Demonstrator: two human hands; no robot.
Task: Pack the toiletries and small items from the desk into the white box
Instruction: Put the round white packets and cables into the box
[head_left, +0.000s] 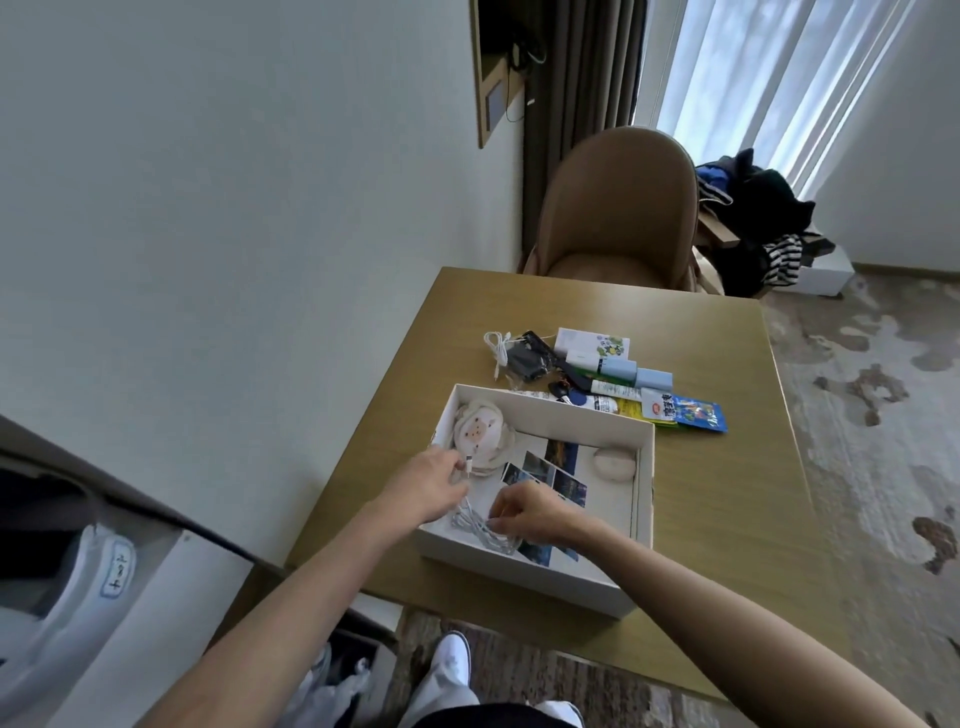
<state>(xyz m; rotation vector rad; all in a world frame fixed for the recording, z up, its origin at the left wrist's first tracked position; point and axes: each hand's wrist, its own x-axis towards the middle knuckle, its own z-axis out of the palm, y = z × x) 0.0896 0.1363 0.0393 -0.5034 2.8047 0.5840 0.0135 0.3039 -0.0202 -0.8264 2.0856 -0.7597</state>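
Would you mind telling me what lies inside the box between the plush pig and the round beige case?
In the head view, photo prints lie on the white box floor between the plush pig and the round beige case.

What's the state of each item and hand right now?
white box: open, partly filled
white cable: in box, held by both hands
left hand: gripping cable plug
right hand: pinching cable coil
photos: flat in box
second cable: coiled on desk, unpacked
blue packet: on desk, unpacked

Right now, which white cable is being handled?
The coiled white cable inside the white box, held by both hands; the other white cable lies untouched on the desk.
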